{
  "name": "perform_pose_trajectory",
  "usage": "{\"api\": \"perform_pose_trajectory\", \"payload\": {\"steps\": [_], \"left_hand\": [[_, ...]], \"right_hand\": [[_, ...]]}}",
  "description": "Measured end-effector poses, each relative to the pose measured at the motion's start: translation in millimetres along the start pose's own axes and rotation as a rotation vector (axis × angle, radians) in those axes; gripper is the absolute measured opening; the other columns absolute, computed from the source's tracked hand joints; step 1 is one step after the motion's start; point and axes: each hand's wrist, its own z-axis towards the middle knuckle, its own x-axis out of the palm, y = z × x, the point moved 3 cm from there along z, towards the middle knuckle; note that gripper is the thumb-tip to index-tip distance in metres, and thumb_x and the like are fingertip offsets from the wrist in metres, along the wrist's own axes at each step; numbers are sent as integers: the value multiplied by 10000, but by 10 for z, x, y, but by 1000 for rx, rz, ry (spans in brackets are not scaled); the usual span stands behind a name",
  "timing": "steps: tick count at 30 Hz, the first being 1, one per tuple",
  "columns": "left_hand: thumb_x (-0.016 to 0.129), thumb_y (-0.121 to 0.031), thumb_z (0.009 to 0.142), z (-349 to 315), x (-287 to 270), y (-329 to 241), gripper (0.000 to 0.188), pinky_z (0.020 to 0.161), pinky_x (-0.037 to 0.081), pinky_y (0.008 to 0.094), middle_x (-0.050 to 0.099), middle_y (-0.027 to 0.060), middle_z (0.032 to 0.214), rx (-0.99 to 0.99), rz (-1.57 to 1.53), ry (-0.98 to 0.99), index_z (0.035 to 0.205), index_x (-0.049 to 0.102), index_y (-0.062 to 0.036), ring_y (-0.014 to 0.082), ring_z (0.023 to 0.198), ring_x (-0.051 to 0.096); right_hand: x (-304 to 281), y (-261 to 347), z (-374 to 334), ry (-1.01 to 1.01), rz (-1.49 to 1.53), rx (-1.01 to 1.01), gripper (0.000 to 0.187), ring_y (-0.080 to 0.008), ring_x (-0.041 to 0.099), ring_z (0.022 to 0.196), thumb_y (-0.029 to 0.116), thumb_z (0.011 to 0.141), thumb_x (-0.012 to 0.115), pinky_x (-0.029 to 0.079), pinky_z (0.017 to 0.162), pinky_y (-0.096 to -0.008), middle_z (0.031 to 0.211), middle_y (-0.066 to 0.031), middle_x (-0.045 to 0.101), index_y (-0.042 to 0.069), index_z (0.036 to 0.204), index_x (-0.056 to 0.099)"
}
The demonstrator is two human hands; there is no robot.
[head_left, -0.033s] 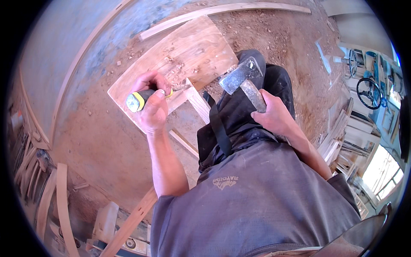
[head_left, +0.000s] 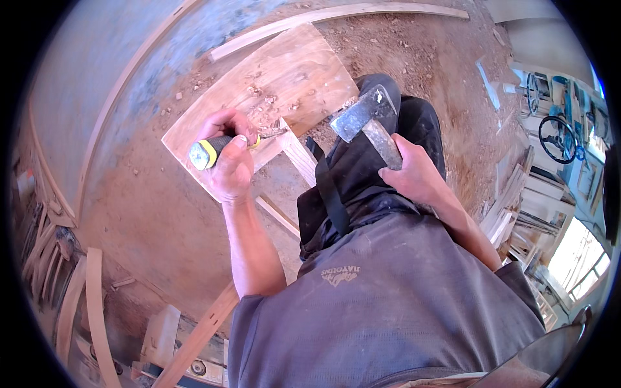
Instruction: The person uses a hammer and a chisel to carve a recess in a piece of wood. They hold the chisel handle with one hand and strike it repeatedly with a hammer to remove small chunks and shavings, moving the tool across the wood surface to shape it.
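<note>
My left hand [head_left: 229, 155] is closed round the black and yellow handle of a chisel [head_left: 205, 154], whose metal-capped end faces up. The chisel's blade reaches the end of a pale wooden bar [head_left: 299, 158], among wood chips. My right hand [head_left: 414, 167] grips the short wooden handle of a hatchet [head_left: 363, 116]. Its steel head hangs over my dark trousers, to the right of the bar and apart from the chisel. Beneath the bar and my left hand lies a wide wooden board [head_left: 294, 64] strewn with chips; part of it is hidden by the hand.
A long wooden strip [head_left: 336, 14] lies beyond the board on the dirt floor [head_left: 149, 213]. Another wooden beam [head_left: 200, 333] is at the lower left, near curved wood pieces [head_left: 96, 310]. Stacked timber [head_left: 511, 194] and a machine with a black handwheel [head_left: 557, 140] stand to the right.
</note>
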Motion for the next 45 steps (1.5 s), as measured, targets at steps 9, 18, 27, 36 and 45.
{"api": "perform_pose_trajectory", "payload": {"steps": [9, 18, 27, 36, 45], "left_hand": [[608, -95, 812, 49, 106, 109, 150, 674, 459, 336, 593, 109, 788, 48, 206, -1, 924, 613, 4, 178, 703, 523], [730, -58, 725, 88, 492, 187, 147, 700, 461, 310, 624, 43, 793, 61, 392, 62, 823, 624, -33, 154, 727, 567], [759, -55, 779, 82, 396, 273, 429, 903, 534, 391, 729, 117, 1151, -58, 509, 234, 1200, 691, -15, 243, 995, 684], [720, -14, 762, 39, 373, 245, 366, 808, 519, 307, 706, 36, 961, -141, 413, 120, 1127, 699, -2, 149, 894, 648], [711, -49, 739, 53, 132, 359, 119, 645, 425, 276, 616, 7, 780, -56, 444, 79, 847, 662, -50, 108, 721, 549]], "right_hand": [[-21, 21, -13, -46, 3, -70, 381, -452, 669, 925, 125, 816, 693, 512, 823, -441, 912, -291, 668, -46, 1135, 574], [-419, 1106, -230, -364, -15, -512, 372, -276, 704, 795, 97, 814, 705, 541, 748, -382, 875, -163, 692, -2, 1156, 599], [-418, 1339, -162, -374, -423, -858, 261, -355, 677, 625, 78, 814, 660, 524, 573, -452, 719, -134, 673, 36, 1039, 535], [-335, 1249, 7, -247, -595, -764, 242, -335, 682, 575, 66, 802, 647, 537, 543, -448, 643, -127, 645, 19, 998, 514], [-176, 1288, 55, -78, -553, -594, 229, -397, 683, 733, 53, 851, 619, 518, 662, -478, 767, -181, 657, 24, 1057, 523]]}}
